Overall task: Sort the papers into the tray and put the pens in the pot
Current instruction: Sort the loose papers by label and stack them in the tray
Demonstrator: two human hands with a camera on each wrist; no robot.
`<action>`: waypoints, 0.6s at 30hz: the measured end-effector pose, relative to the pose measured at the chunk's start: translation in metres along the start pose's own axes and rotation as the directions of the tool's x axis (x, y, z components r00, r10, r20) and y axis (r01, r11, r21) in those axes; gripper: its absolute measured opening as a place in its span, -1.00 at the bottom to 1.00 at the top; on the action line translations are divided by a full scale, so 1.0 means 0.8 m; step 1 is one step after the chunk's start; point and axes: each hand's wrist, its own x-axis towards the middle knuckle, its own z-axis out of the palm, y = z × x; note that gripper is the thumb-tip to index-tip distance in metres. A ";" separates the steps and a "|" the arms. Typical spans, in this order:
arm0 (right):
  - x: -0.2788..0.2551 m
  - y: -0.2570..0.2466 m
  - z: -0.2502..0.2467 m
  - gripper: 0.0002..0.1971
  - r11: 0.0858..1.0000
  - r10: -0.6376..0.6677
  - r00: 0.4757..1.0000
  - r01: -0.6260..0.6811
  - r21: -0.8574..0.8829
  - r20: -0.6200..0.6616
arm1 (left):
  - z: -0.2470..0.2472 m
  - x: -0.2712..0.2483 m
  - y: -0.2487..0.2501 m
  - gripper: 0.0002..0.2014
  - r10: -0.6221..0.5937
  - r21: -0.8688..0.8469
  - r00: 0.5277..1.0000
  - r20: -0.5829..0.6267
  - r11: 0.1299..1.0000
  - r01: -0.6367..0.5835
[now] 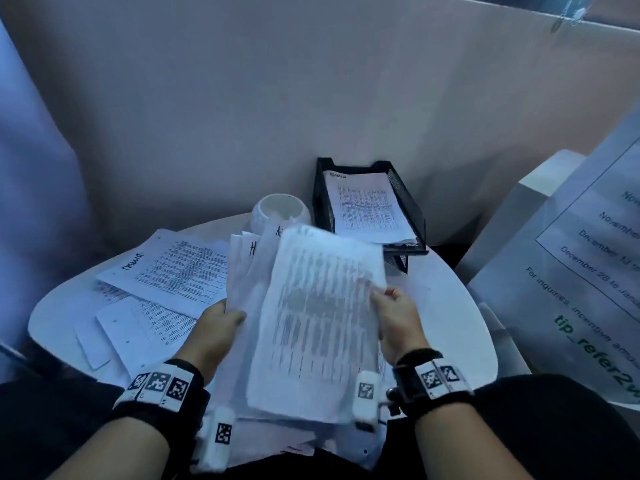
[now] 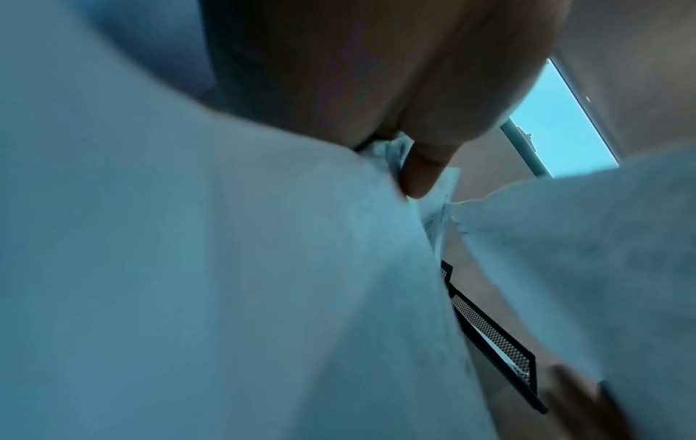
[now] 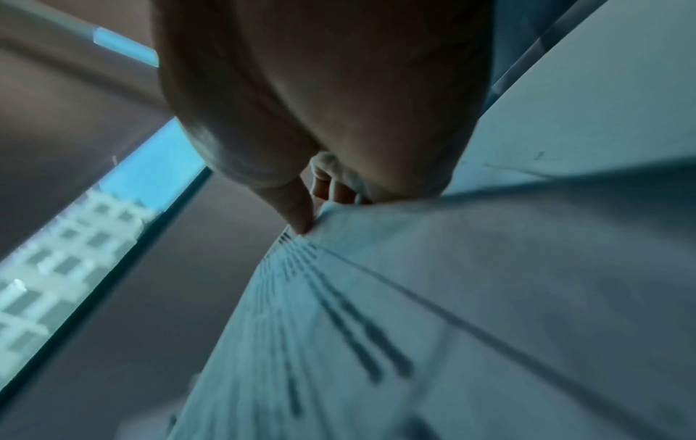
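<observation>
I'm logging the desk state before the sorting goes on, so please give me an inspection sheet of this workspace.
Surface: round white table, partly covered by loose sheets.
Job's things: black mesh tray holds printed papers; white pot beside it; no pens seen.
Clutter: scattered papers on the table's left side.
Grippers: left hand grips a sheaf of papers; right hand pinches a printed sheet at its edge.
Cables: nothing seen.
Surroundings: pale partition wall behind; printed notice at right.
</observation>
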 end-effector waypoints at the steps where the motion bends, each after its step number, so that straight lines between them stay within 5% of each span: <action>1: 0.004 0.016 0.003 -0.80 0.999 0.031 0.999 -0.030 -0.037 0.022 | 0.002 0.000 0.000 -0.77 -0.003 -0.007 1.000 -0.003 1.000 0.003; 5: 0.003 0.059 0.031 -0.82 0.990 0.122 0.991 -0.117 -0.078 0.060 | 0.006 -0.004 -0.004 -0.73 -0.004 0.026 1.000 0.026 1.000 0.004; 14: 0.004 0.103 0.053 -0.75 0.967 0.243 0.967 -0.248 -0.064 -0.081 | 0.022 -0.006 -0.010 -0.34 -0.006 0.089 0.999 0.044 0.996 0.002; 18: 0.015 0.118 0.053 -0.83 0.969 0.184 0.975 -0.201 -0.145 -0.126 | 0.023 -0.007 -0.011 -0.85 0.033 0.254 0.993 0.115 0.965 -0.062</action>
